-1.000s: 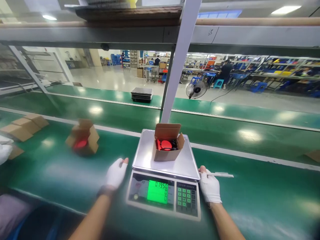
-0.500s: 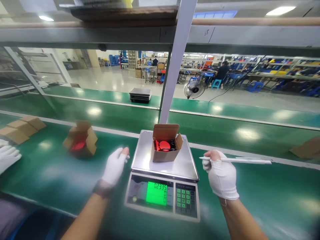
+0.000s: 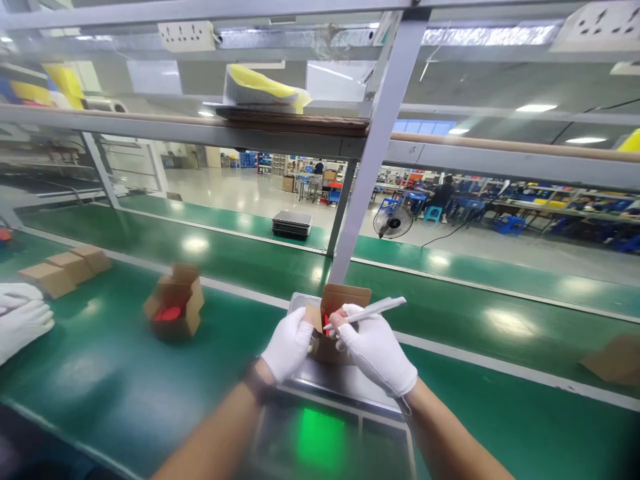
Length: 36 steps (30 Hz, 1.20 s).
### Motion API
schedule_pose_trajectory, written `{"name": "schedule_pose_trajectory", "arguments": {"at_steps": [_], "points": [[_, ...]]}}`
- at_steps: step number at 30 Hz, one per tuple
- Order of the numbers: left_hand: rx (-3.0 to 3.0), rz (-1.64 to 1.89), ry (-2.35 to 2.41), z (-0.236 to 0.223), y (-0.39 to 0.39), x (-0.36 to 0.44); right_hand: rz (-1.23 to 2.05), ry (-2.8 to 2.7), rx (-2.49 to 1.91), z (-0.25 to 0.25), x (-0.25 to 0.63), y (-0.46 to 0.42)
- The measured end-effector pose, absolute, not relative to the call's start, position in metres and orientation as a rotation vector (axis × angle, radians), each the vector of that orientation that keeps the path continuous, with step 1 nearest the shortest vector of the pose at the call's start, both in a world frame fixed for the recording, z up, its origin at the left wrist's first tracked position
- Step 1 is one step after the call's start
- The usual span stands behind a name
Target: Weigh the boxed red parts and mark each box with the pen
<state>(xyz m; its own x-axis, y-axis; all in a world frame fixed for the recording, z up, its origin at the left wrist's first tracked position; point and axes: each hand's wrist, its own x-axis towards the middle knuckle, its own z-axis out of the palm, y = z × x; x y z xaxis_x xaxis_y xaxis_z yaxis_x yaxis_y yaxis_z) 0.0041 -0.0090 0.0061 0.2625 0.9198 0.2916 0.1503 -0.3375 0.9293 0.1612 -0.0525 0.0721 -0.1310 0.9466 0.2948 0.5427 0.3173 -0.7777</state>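
head view: the long green bench (image 3: 100, 373) is crossed by a white strip, and between that strip and the near edge a silver-topped weighing scale (image 3: 340, 381) is set. its glowing green display (image 3: 320, 437) is too blurred to be read. on the far half of the pan an open brown cardboard box (image 3: 334, 352) is stood upright, its back lid raised. towards the bench's left end another open brown box with a red piece inside (image 3: 193, 310) is seen, and at the left side of the view a co-worker's white-gloved hands (image 3: 25, 327) are placed near closed brown cartons (image 3: 75, 267).

by the left hand (image 3: 289, 348), white-gloved with bare fingertips, the box's left flap (image 3: 314, 317) is pinched. by the right hand (image 3: 380, 350), gloved likewise, a slim white pen-like tool (image 3: 370, 311) is pinched between thumb and forefinger over the opening, its other fingers curled; whether anything inside is touched cannot be told. between the hands a sliver of red plastic-looking content (image 3: 327, 321) is shown.

the flap is best held lightly, so that the thin card is not creased; the tool's tip should be angled clear of the contents, and downward pressure avoided, lest the box be slid or the reading upset.
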Motion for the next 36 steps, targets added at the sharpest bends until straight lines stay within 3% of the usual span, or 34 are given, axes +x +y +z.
{"name": "schedule_pose_trajectory", "arguments": {"at_steps": [9,36], "points": [[1.78,1.176,0.998,0.0074,-0.0065,0.0033,0.459,-1.881,-1.437,0.072,0.1505,-0.0451],[1.766,1.16,0.944,0.0018,-0.0025,0.0031,0.324,-1.849,-1.448,0.0674,0.1501,-0.0428]]}}
